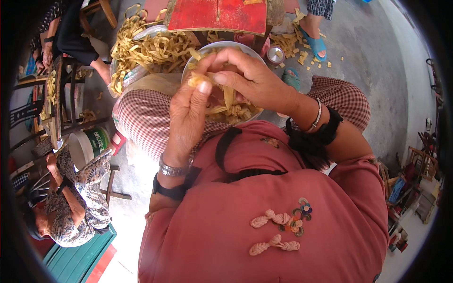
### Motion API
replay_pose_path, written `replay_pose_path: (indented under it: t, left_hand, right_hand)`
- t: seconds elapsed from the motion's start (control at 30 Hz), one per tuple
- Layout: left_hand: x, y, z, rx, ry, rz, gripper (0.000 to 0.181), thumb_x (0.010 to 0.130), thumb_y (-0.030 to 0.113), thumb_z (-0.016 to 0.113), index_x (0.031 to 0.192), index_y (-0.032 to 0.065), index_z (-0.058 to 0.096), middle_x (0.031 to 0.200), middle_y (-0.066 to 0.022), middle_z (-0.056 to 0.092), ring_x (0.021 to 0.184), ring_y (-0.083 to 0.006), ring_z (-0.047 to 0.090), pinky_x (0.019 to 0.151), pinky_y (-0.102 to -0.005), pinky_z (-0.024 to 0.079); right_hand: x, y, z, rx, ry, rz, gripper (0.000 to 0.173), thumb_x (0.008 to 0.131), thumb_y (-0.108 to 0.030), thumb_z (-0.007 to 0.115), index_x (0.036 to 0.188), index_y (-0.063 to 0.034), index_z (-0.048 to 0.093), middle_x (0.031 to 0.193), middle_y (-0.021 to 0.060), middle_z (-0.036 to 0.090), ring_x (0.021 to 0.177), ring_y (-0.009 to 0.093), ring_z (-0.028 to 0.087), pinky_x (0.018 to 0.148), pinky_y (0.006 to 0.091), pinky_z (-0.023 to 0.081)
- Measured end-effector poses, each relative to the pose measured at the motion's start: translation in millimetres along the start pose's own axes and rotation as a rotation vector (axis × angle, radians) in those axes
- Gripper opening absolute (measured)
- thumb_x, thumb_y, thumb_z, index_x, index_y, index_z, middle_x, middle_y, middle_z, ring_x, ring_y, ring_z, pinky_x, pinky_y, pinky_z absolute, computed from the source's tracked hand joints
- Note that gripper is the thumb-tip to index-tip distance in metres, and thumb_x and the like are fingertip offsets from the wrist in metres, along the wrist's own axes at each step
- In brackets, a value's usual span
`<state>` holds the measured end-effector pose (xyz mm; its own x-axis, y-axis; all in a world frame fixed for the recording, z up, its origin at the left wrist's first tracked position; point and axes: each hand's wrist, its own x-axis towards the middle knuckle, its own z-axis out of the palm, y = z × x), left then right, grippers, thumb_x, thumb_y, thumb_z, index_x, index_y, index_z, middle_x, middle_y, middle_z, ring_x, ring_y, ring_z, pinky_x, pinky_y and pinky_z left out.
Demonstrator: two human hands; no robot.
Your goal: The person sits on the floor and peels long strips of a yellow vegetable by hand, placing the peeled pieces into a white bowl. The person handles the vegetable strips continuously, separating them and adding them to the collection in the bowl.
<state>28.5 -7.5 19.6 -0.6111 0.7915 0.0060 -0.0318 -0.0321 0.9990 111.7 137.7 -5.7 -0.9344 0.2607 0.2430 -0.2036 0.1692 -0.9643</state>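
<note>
Both of my hands meet over a round light-coloured basin (184, 70) at my lap. Between thumb and fingers my left hand (189, 109) grips a small folded piece of yellow plant-like strip (194, 80). My right hand (247, 76) has its thumb and fingertips at the same piece, its fingers curled; a flat length of strip (229, 97) hangs below. More folded yellow pieces (237, 112) lie in the basin under my hands, which hide much of it.
A red-topped wooden bench (226, 16) stands beyond the basin, beside a heap of yellow strips (148, 47). Right of it are a metal-lidded container (275, 55), scattered scraps (303, 57) and another person's sandalled foot (316, 44). People sit at left near a white bucket (80, 148).
</note>
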Motion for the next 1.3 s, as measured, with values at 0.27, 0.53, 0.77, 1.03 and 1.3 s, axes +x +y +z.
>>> replay_pose_path:
  t: [0.27,0.53,0.77,1.03,1.3]
  left_hand:
    - [-0.6,-7.9,-9.2,-0.487,-0.116,-0.305,0.046,0.096,0.037,0.044,0.118,-0.0028,0.050,0.111,-0.0156,0.058,0.094,-0.0237,0.061,0.081,-0.0344,0.052]
    - [4.0,-10.5,-21.0,-0.763,-0.248,-0.330,0.046,0.096,0.039,0.043,0.106,-0.0033,0.056,0.093,-0.0128,0.061,0.080,-0.0214,0.064,0.068,-0.0389,0.058]
    - [0.9,-13.9,-53.3,-0.931,-0.129,-0.231,0.040,0.097,0.033,0.041,0.101,-0.0041,0.058,0.093,-0.0122,0.053,0.070,-0.0185,0.055,0.068,-0.0391,0.058]
    - [2.8,-17.0,-39.6,-0.696,-0.051,-0.249,0.044,0.096,0.040,0.043,0.096,-0.0016,0.059,0.082,-0.0074,0.055,0.063,-0.0145,0.052,0.062,-0.0346,0.054]
    - [0.8,-25.6,-26.5,-0.277,0.003,-0.229,0.036,0.093,0.031,0.054,0.108,-0.0022,0.056,0.087,-0.0078,0.058,0.063,-0.0108,0.053,0.056,-0.0259,0.050]
  right_hand:
    - [-0.3,-1.5,-0.2,-0.085,0.063,0.005,0.031,0.095,-0.026,0.051,0.115,-0.0025,0.046,0.092,0.0086,0.063,0.083,0.017,0.063,0.071,0.0285,0.048]
    - [-7.2,-7.8,-20.2,-0.012,0.113,0.058,0.025,0.097,-0.025,0.046,0.101,-0.0017,0.053,0.090,0.0032,0.057,0.085,0.011,0.053,0.077,0.0268,0.043]
    - [-20.6,3.7,-56.6,-0.186,0.160,0.254,0.035,0.096,-0.037,0.044,0.093,-0.0041,0.056,0.083,0.0016,0.054,0.074,0.009,0.048,0.066,0.0255,0.041]
    - [-10.0,-3.4,-24.6,0.008,-0.339,0.428,0.035,0.092,-0.038,0.051,0.100,-0.0042,0.056,0.076,0.0015,0.054,0.068,0.008,0.053,0.053,0.0219,0.042]
    - [-2.7,2.6,-17.1,-0.050,-0.355,0.350,0.033,0.091,-0.036,0.054,0.096,-0.0040,0.058,0.070,0.0027,0.055,0.063,0.010,0.053,0.056,0.0249,0.044]
